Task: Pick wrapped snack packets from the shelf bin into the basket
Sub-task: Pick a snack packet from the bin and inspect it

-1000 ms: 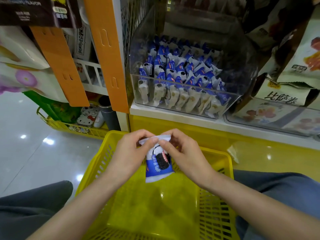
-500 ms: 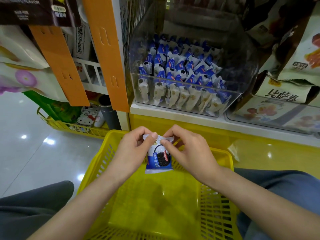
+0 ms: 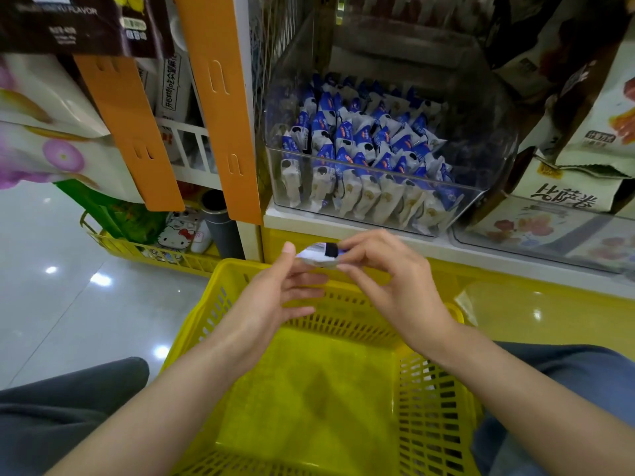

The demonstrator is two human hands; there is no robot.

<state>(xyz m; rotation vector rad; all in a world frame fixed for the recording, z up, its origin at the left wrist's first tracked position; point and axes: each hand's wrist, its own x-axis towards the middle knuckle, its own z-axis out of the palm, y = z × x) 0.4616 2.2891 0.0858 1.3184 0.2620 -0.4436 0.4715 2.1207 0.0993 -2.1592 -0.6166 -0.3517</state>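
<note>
Yellow basket (image 3: 343,389) is our anchor here, parked low in front of us with a trouser leg on either side. Way off to its left is glossy grey floor (image 3: 68,304). Up-left of the basket, a second yellow crate (image 3: 165,257) sits on the ground with a cat-face pack in it. Above that crate, two orange strips (image 3: 220,108) hang down the shelf post.

Over the basket's far rim, our left hand (image 3: 271,304) is mostly open, fingers straight and fanned out. Its thumb is stuck up right by the left end of the snack packet (image 3: 318,254), and we honestly can't tell whether it touches. The packet is blue and white, turned nearly edge-on to us. It's up in the air above the basket's far rim, not inside it. Our right hand (image 3: 395,280), just right of the packet, has it pinched between thumb and forefinger, the other fingers curled loosely below.

Behind the basket and higher up, the clear bin (image 3: 488,149) sits on the white shelf ledge. It's packed with rows of the same blue-and-white packets (image 3: 360,149), most of them on end. Up-right of the basket, past the bin, cream bags (image 3: 567,197) with printed characters lean together.
</note>
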